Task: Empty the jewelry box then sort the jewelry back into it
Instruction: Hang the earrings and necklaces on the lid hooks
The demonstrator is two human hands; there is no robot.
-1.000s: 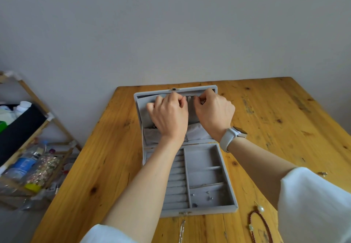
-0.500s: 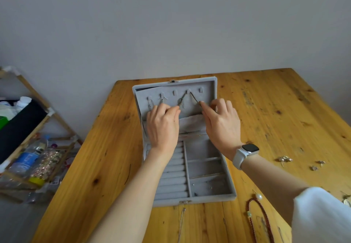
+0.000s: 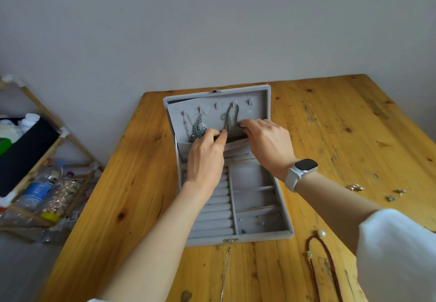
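On the wooden table (image 3: 330, 122) the grey jewelry box (image 3: 280, 198) lies open, its lid panel (hooks along the top) carrying a necklace chain (image 3: 230, 119). The left hand (image 3: 206, 158) pinches that chain's lower end. The right hand (image 3: 266, 140) curls its fingertips on the lid's pocket edge (image 3: 236, 145) beside it.

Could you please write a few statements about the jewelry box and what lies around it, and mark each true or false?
1. The jewelry box lies open on the wooden table. True.
2. A necklace hangs from a hook in the lid. True.
3. The red beaded bracelet lies inside the box. False: it lies on the table, right of the box.
4. The watch is on the left wrist. False: it is on the right.
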